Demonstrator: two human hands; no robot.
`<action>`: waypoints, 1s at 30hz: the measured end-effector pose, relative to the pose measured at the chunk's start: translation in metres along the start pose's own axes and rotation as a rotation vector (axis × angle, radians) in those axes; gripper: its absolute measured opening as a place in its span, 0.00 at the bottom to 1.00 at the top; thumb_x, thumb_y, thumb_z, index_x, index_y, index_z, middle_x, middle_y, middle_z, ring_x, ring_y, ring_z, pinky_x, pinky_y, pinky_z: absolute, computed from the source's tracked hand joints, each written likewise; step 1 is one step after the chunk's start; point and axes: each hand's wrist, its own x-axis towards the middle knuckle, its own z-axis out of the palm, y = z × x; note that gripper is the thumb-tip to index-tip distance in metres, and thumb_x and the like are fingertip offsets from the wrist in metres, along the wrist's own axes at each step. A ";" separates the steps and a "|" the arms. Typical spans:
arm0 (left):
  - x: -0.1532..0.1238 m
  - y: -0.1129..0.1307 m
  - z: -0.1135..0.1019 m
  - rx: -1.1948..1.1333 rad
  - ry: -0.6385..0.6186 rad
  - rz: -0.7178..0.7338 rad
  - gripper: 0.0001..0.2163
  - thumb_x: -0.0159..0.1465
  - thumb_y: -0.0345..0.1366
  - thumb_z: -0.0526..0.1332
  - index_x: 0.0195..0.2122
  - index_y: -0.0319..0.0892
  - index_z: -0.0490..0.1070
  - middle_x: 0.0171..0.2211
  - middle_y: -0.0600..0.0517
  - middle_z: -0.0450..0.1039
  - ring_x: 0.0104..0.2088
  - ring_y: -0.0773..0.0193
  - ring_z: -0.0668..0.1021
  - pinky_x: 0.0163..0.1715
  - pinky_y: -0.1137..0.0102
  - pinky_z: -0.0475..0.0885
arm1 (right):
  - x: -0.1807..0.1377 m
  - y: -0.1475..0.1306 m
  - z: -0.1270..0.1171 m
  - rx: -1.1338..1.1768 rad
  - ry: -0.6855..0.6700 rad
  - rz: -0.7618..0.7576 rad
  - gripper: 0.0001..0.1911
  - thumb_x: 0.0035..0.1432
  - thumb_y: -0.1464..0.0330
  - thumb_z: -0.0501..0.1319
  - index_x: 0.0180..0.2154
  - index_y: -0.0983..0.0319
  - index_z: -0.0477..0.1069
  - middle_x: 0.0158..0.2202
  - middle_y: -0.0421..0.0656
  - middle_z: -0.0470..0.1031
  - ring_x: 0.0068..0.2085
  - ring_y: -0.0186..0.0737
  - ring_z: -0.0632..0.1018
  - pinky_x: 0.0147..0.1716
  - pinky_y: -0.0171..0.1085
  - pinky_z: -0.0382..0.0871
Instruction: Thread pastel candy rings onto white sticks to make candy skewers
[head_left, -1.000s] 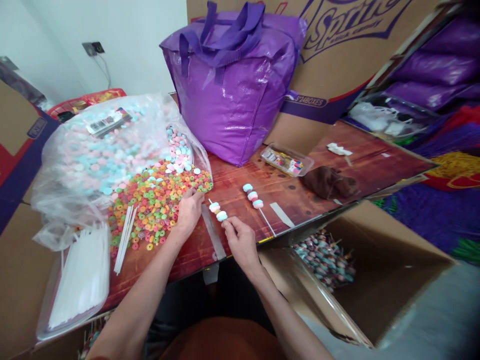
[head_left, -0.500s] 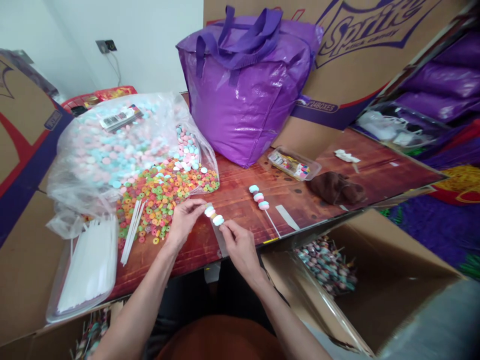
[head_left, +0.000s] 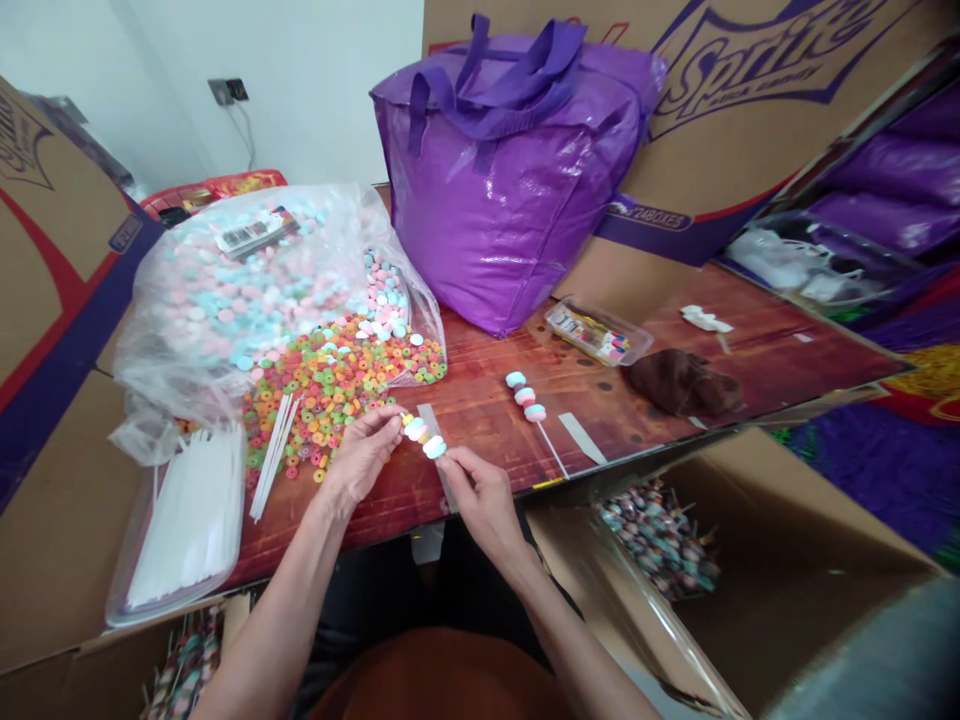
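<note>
Candy skewer (head_left: pixel 433 447) is held above the tabletop (head_left: pixel 469 365), roughly 8 o'clock from another skewer (head_left: pixel 534 412). Its tip's pinched by the left hand (head_left: pixel 364 457), near what's maybe a yellow ring (head_left: pixel 406 418) (kinda blurry), its bottom by the right hand (head_left: pixel 484 495). Should be light, squishy; best gripped below the candy.

head view | from head height | facing forward, down | table (head_left: pixel 472 365) near, wall (head_left: pixel 330 90) farther

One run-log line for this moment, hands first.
left hand: at tip of candy stick; right hand: holding it below the candies; second candy stick: lying on table; ring candies: piled beyond left hand
</note>
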 end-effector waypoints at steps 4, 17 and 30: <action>-0.001 0.002 -0.001 -0.049 0.008 0.016 0.19 0.43 0.35 0.80 0.36 0.37 0.80 0.31 0.53 0.76 0.29 0.74 0.75 0.32 0.80 0.72 | -0.002 -0.001 -0.003 -0.049 -0.017 -0.024 0.15 0.67 0.62 0.54 0.30 0.62 0.70 0.23 0.36 0.62 0.25 0.34 0.64 0.27 0.33 0.57; -0.004 0.000 -0.006 0.033 0.062 0.029 0.19 0.43 0.38 0.80 0.33 0.37 0.80 0.29 0.53 0.75 0.25 0.75 0.74 0.27 0.80 0.72 | -0.006 0.001 0.001 -0.250 -0.020 -0.157 0.16 0.69 0.66 0.51 0.30 0.62 0.70 0.24 0.37 0.63 0.25 0.33 0.65 0.29 0.33 0.57; -0.007 -0.002 -0.003 0.067 0.028 -0.057 0.20 0.42 0.41 0.80 0.33 0.36 0.81 0.26 0.53 0.73 0.25 0.75 0.71 0.25 0.80 0.70 | -0.008 0.005 0.003 -0.214 -0.011 -0.207 0.15 0.70 0.68 0.51 0.30 0.62 0.68 0.24 0.37 0.64 0.25 0.33 0.67 0.29 0.32 0.58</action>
